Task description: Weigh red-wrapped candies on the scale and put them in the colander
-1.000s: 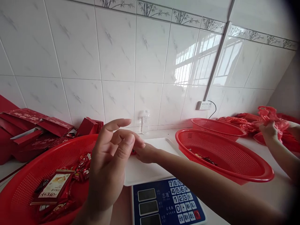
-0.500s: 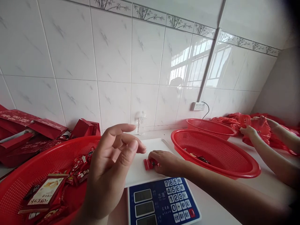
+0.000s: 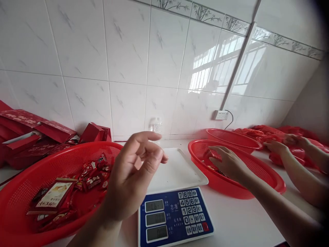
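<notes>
My left hand (image 3: 136, 175) is raised in front of the scale's white tray (image 3: 177, 168), its fingers loosely curled and apart with nothing seen in them. My right hand (image 3: 230, 163) reaches over the near rim of the right red basket (image 3: 257, 168), fingers spread and pointing down into it. Small wrapped packets (image 3: 218, 171) lie at the bottom there, partly covered by that hand. The digital scale (image 3: 177, 216) has a blue keypad panel, and its tray bears only tiny specks. Left of it, another red basket (image 3: 15, 192) contains red snack packets (image 3: 94, 180) and one cream-labelled packet (image 3: 55, 193).
Red printed boxes (image 3: 38, 137) are heaped behind the left basket. A clear bottle (image 3: 157, 126) stands by the tiled wall, below and left of a socket strip (image 3: 221, 115). Another red basket (image 3: 233, 139) sits behind the right one. A co-worker's hands (image 3: 279, 147) handle red plastic bags (image 3: 257, 132).
My right hand has left the tray and moved right over the basket; the red packet it held there is no longer on the tray. The view has shifted slightly. Display digits now show.
</notes>
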`<move>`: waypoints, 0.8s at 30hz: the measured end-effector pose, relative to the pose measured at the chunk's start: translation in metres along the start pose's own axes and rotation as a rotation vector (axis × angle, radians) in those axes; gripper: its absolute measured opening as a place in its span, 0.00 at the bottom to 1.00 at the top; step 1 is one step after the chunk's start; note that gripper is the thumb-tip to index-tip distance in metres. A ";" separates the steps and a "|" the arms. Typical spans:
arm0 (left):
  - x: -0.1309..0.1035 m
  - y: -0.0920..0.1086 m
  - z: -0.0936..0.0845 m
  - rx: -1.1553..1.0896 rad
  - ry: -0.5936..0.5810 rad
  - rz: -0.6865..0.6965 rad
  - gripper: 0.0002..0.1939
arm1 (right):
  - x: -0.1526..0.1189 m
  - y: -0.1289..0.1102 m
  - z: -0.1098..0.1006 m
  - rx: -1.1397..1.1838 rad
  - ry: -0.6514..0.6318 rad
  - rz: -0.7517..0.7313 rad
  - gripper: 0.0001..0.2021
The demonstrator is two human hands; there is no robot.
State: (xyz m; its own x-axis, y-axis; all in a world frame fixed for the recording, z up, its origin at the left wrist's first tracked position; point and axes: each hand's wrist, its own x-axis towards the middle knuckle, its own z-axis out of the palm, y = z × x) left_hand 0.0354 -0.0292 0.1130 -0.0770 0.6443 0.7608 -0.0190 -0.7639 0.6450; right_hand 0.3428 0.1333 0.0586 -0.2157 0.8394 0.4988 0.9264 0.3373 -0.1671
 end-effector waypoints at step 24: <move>-0.014 -0.019 -0.171 1.444 -0.484 -1.125 0.32 | -0.018 -0.127 -0.018 0.496 0.185 -0.755 0.15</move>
State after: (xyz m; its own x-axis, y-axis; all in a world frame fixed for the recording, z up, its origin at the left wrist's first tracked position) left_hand -0.1336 -0.0298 0.0779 -0.3720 0.9036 -0.2124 0.9013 0.4064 0.1503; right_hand 0.2344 0.0677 0.0860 -0.6170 0.2555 0.7444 0.3127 0.9476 -0.0661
